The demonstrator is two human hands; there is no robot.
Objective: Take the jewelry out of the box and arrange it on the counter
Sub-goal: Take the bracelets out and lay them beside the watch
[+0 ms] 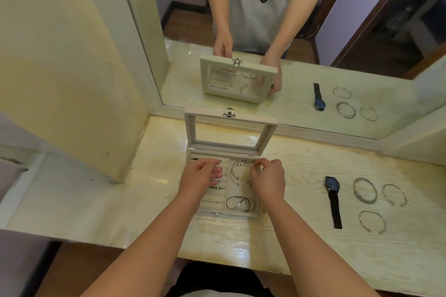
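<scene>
Right hand [268, 177] pinches a silver bangle [233, 172] inside the box [190, 128].

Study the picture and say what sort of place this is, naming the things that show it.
Probably a dressing corner in a home: a large mirror stands behind a pale counter, an open jewelry box sits on it, and a watch and bangles lie beside the box.

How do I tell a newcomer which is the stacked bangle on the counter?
From the open jewelry box, go right along the counter past the black-strap watch. The bangle lies just right of its dial. It alone is a full loop of several strands; the right cuff and the near cuff are single open wires.
</scene>
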